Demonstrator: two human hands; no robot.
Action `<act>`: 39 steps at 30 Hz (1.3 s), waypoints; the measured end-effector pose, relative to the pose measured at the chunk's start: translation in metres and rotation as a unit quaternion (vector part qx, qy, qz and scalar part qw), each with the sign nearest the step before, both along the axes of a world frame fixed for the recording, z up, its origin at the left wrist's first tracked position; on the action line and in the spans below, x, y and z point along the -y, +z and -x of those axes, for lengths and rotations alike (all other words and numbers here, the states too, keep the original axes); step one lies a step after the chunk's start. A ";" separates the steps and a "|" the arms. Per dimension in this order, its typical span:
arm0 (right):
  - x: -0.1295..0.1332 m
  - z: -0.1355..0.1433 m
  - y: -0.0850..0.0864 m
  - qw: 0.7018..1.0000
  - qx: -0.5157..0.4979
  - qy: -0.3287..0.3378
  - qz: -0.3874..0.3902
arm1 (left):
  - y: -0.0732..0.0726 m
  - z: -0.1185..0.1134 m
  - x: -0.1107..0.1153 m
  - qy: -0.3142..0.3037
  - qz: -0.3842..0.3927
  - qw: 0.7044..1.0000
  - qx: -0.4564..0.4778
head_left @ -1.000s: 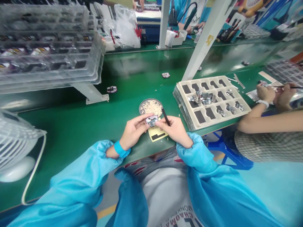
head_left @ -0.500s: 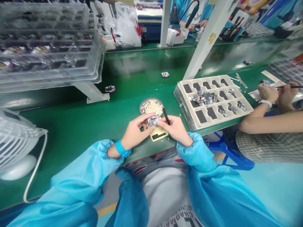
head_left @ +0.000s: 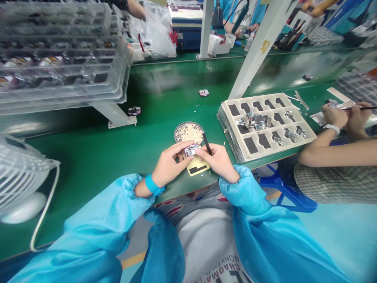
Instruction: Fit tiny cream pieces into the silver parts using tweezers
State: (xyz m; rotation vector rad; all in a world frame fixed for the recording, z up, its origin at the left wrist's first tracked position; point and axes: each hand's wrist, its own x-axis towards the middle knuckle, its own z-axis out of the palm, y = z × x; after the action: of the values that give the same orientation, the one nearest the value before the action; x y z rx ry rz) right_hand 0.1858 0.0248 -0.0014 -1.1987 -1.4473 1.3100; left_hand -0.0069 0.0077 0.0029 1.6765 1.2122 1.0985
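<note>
My left hand (head_left: 172,163) is closed on the edges of a small purple-rimmed electronic unit (head_left: 191,149), its silvery inner side facing up. At the unit's right edge are the fingertips of my right hand (head_left: 216,159), which grips a slim black stick-like tool (head_left: 207,144) pointing up and away. Its exact kind does not show. Beneath the hands lies a yellow sheet (head_left: 200,166) with a black strip on it. Just beyond them stands a round dish (head_left: 176,135) full of tiny pale and dark pieces.
To the right, a stack of cream trays (head_left: 250,155) holds metal parts. A co-worker's hands (head_left: 335,116) are beyond it. Two similar units (head_left: 204,92) (head_left: 134,111) lie farther back. Clear trays (head_left: 118,88) sit on a raised shelf, left. A white fan (head_left: 22,173) stands at left.
Both hands keep nearly the same pose around the unit. The two loose units farther back have shifted slightly left. Another person's arm now shows at the top, by the plastic bag.
</note>
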 end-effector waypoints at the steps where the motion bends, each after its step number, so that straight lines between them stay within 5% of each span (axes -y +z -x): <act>1: 0.000 0.001 0.000 1.000 0.000 -0.001 0.001 | 0.001 0.000 0.000 0.001 -0.009 1.000 -0.011; 8: 0.002 0.004 0.000 1.000 0.013 -0.020 -0.017 | 0.003 0.001 0.001 0.021 -0.023 0.999 -0.032; 15: 0.003 0.005 0.000 0.998 -0.045 -0.012 -0.044 | 0.005 -0.004 0.000 -0.035 0.164 0.965 0.204; 19: 0.004 0.007 0.000 0.997 -0.065 0.006 -0.035 | 0.012 -0.009 0.002 -0.052 0.170 0.953 0.247; 27: 0.011 0.013 -0.003 0.996 -0.046 -0.054 -0.054 | 0.001 -0.009 0.001 -0.003 0.055 0.989 0.139; 39: 0.008 0.017 -0.008 0.992 -0.075 -0.053 -0.085 | 0.000 -0.005 0.001 0.044 0.014 0.999 0.010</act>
State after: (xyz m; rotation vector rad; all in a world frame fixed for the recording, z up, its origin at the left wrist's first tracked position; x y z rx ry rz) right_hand 0.1692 0.0166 -0.0095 -1.0280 -1.3405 1.1541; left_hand -0.0019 0.0070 0.0033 1.5999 1.2940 1.1441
